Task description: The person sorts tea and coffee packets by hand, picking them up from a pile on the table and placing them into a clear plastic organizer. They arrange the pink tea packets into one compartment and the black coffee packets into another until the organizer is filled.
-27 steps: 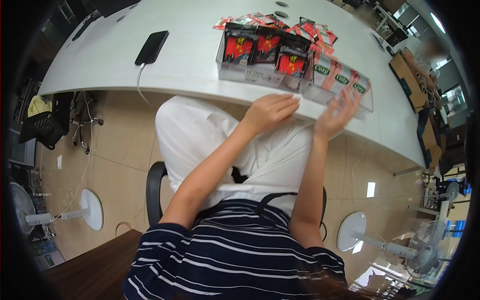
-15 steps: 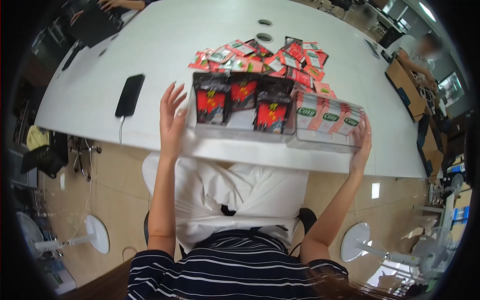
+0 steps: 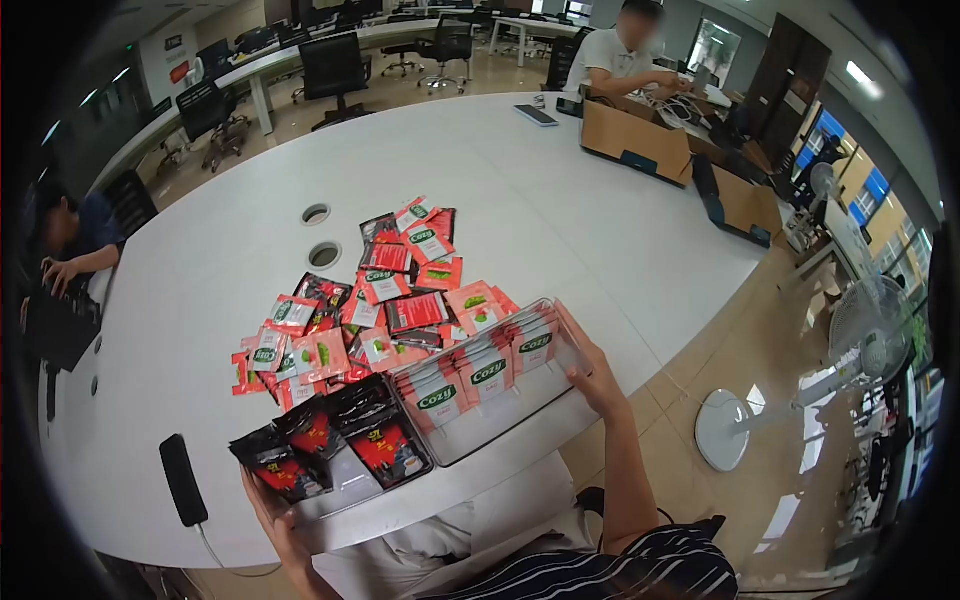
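Two clear plastic boxes sit side by side at the table's near edge. The left box (image 3: 350, 508) holds black-and-red pouches (image 3: 385, 448), and the right box (image 3: 520, 425) holds pink Cozy packets (image 3: 487, 376) in rows. My left hand (image 3: 277, 520) grips the outer end of the left box, its thumb on the near side. Around the outer end of the right box, my right hand (image 3: 597, 378) is closed, thumb at the rim. Behind the boxes lies a loose pile of pink, red and black sachets (image 3: 375, 300).
A black phone (image 3: 182, 480) with a white cable lies at the left on the white table (image 3: 200, 300). One person works at the far left, another behind cardboard boxes (image 3: 635, 138) at the back right. A white fan (image 3: 722, 430) stands right.
The view has swung up and to the right. My left hand, open beside the left box before, now grips its end. My right hand stays at the right box.
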Available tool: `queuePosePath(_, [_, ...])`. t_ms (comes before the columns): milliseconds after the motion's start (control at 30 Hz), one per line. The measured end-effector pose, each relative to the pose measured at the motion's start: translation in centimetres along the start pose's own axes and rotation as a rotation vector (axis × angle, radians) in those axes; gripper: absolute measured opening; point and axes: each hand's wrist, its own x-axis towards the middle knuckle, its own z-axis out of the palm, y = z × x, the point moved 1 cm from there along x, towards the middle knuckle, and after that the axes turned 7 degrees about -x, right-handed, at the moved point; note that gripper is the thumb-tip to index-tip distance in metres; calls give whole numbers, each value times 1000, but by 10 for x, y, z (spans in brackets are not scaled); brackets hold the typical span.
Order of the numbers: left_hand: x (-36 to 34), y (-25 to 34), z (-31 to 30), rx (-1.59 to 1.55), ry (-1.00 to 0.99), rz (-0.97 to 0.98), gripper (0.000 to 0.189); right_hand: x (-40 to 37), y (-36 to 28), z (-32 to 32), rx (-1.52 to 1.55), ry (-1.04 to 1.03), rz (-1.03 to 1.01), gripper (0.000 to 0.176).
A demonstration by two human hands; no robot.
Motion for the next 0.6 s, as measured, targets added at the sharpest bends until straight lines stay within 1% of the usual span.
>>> queuePosePath(67, [-4,0,1,-24,23,-16,100,0,2,0,14,6,-30,90])
queuePosePath(100, [-6,-1,1,-46,32,18,98,0,2,2,28,10,-37,90])
queuePosePath(133, [-7,-8,-4,-55,33,12,96,0,0,1,38,11,-44,89])
queuePosePath(233, [-10,-18,-17,-73,33,-12,93,-3,-8,0,55,-20,49,86])
queuePosePath(300, [-11,-24,-20,-82,27,-2,91,-5,-3,-1,41,-37,18,84])
queuePosePath(333, [-9,-18,-14,-90,20,9,91,-4,1,-1,35,-44,-1,83])
queuePosePath(433, [-2,0,1,-109,-6,58,89,-1,7,-3,197,-3,-29,80])
queuePosePath(533, [-2,6,7,-116,-6,61,84,-3,13,-9,193,78,69,74])
queuePosePath(600, [-3,14,11,-67,21,29,82,-4,20,-8,167,142,135,60])
